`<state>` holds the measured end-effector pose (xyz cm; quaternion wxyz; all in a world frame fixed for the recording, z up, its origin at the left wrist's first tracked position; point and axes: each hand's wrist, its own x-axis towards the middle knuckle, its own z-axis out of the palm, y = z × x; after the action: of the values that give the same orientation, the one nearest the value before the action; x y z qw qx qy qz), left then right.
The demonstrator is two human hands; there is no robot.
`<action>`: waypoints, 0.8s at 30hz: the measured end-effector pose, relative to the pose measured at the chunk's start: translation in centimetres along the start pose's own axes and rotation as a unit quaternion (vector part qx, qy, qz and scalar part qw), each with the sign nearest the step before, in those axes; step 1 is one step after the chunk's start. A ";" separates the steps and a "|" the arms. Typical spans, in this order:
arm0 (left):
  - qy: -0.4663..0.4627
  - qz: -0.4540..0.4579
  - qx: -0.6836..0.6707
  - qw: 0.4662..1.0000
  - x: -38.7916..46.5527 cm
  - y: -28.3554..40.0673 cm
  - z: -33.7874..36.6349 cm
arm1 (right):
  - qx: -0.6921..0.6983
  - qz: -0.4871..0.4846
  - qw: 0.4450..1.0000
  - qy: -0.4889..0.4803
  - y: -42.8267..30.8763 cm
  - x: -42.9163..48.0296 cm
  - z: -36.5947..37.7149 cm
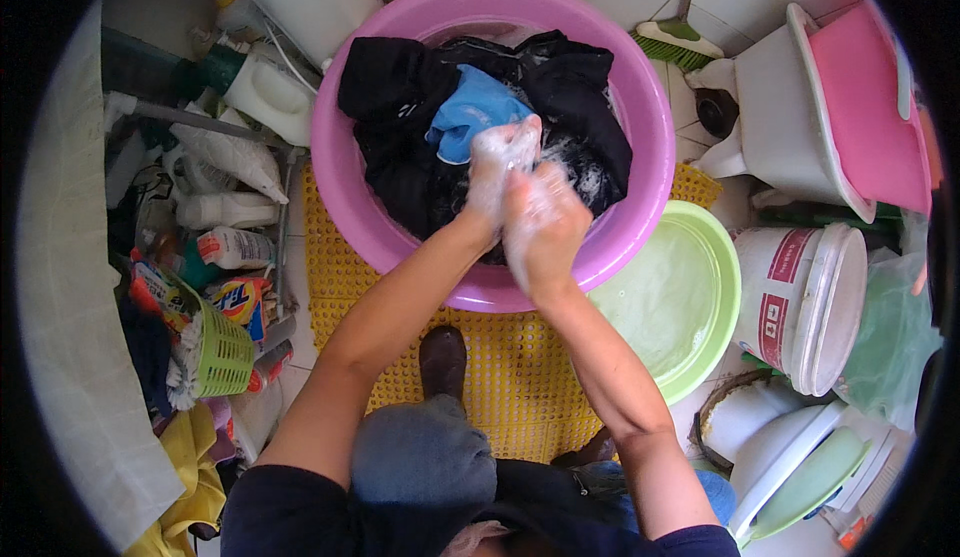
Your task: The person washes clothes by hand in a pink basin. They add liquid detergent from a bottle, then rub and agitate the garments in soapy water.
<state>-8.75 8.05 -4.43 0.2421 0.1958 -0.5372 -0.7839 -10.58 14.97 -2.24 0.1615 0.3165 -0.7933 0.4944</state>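
Note:
A large purple plastic tub (341, 219) holds wet black clothes (405, 137) with soap suds on them. Over the middle of the tub, my left hand (499, 167) is covered in white foam and touches the near end of a blue cloth (472, 107), which appears gripped in it. Close against it on the right is my right hand (547, 219), also foamy and blurred, with its fingers curled; whether it holds part of the cloth is hidden by foam. The blue cloth spreads from the hands onto the black clothes.
A light green basin (660, 302) of water stands right of the tub on a yellow perforated mat (495, 377). Crowded at left are bottles (229, 210) and a green basket (229, 354). A white bucket (795, 302) and a broom (679, 39) are at right.

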 end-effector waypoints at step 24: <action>0.041 0.091 0.073 0.992 0.3 1.0 0.2 | 0.010 0.091 0.994 -0.059 -1.5 1.8 -0.7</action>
<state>-8.89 7.69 -3.44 0.3188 0.1951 -0.5980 -0.7090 -10.97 14.52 0.20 0.0659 0.2732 -0.8217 0.4958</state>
